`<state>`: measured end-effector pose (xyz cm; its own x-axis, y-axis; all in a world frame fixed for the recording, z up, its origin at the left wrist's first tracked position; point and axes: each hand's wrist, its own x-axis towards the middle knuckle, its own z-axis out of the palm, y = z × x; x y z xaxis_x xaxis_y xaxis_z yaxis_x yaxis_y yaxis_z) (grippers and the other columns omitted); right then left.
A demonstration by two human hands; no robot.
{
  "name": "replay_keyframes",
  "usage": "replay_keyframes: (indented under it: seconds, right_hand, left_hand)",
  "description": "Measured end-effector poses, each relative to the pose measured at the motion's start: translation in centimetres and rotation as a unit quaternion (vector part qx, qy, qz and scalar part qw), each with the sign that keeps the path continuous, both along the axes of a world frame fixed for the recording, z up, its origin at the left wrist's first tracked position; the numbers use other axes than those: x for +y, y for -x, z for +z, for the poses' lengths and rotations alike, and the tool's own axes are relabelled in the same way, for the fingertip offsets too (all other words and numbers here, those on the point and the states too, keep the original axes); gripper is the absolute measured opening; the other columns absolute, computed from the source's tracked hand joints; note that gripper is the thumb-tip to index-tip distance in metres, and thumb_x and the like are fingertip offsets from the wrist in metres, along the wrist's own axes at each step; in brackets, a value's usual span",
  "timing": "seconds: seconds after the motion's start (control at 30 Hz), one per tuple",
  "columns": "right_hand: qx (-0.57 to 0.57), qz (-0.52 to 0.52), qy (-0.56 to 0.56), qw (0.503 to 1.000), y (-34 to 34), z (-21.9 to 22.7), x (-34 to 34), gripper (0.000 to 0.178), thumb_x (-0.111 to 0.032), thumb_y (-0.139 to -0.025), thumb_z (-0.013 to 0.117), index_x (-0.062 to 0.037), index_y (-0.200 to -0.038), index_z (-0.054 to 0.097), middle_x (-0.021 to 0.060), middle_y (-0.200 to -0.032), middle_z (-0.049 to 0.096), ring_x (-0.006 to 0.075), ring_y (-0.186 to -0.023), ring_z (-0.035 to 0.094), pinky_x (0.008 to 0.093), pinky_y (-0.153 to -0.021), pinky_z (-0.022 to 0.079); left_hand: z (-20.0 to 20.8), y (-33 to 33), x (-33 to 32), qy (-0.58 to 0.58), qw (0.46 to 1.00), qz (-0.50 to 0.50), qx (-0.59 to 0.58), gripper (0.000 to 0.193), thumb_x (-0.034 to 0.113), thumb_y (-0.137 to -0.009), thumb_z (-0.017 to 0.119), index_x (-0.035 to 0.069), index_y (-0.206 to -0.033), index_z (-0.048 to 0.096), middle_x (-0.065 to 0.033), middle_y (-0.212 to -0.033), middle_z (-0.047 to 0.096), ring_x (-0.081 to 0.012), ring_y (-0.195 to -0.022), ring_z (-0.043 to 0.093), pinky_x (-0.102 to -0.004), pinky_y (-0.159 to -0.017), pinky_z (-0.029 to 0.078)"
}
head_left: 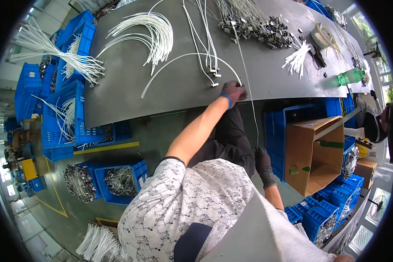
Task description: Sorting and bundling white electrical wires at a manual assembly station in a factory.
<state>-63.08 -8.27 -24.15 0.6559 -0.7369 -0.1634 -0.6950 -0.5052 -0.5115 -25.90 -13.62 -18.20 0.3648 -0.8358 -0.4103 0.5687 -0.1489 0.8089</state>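
My left hand (pixel 234 93), in a dark glove with a blue band at the wrist, is closed at the table's front edge on the end of a curved white tube (pixel 192 54). The tube arcs leftward over the table top. Down beside my right leg, my right hand (pixel 263 163), also gloved, is closed on the lower end of a thin grey wire (pixel 254 115). This wire runs up past my left hand to the heap of small metal-ended parts (pixel 266 32). Several white cables with small metal ends (pixel 213 70) lie just beyond my left hand.
A fan of white tubes (pixel 161 37) lies on the dark table (pixel 131 87). Blue crates (pixel 79 118) stand at its left. At right are a bundle of short white strips (pixel 297 60), a tape roll (pixel 323 36), a green bottle (pixel 350 77) and, below, an open cardboard box (pixel 299 159).
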Motion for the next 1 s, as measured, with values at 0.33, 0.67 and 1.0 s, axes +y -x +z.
replay_keyframes:
  seconds: [0.33,0.67,1.0]
  right_hand:
    - [0.159,0.029,-0.040,0.986,2.7,-0.2,-1.7,0.019,-0.015,-0.092,0.055,-0.0099,-0.107,0.066,0.0215,-0.098,0.067,0.0436,-0.093,0.064,0.0509,-0.076,0.052]
    - [0.082,0.022,-0.035,0.996,3.3,-2.4,-0.3,0.016,-0.013,-0.093,0.054,-0.0060,-0.098,0.067,0.0220,-0.093,0.067,0.0445,-0.088,0.064,0.0498,-0.073,0.052]
    - [-0.030,0.024,-0.048,0.998,1.5,-0.7,-1.3,0.015,-0.016,-0.094,0.059,-0.0046,-0.101,0.067,0.0232,-0.093,0.065,0.0445,-0.086,0.063,0.0501,-0.071,0.051]
  left_hand:
    - [4.7,-8.5,-5.4,0.140,0.926,0.321,-0.140,0.015,0.005,-0.095,0.060,0.000,-0.108,0.064,-0.0091,-0.087,0.069,-0.0193,-0.072,0.069,-0.0361,-0.070,0.062]
    - [4.8,-9.5,-2.4,0.084,0.991,0.103,-0.014,0.013,0.007,-0.091,0.069,-0.001,-0.101,0.068,-0.0096,-0.096,0.071,-0.0195,-0.082,0.071,-0.0337,-0.079,0.060]
    - [2.1,-5.3,0.7,0.053,0.995,0.027,-0.085,0.020,0.021,-0.096,0.067,0.002,-0.101,0.070,-0.0059,-0.091,0.072,-0.0167,-0.082,0.070,-0.0317,-0.079,0.059]
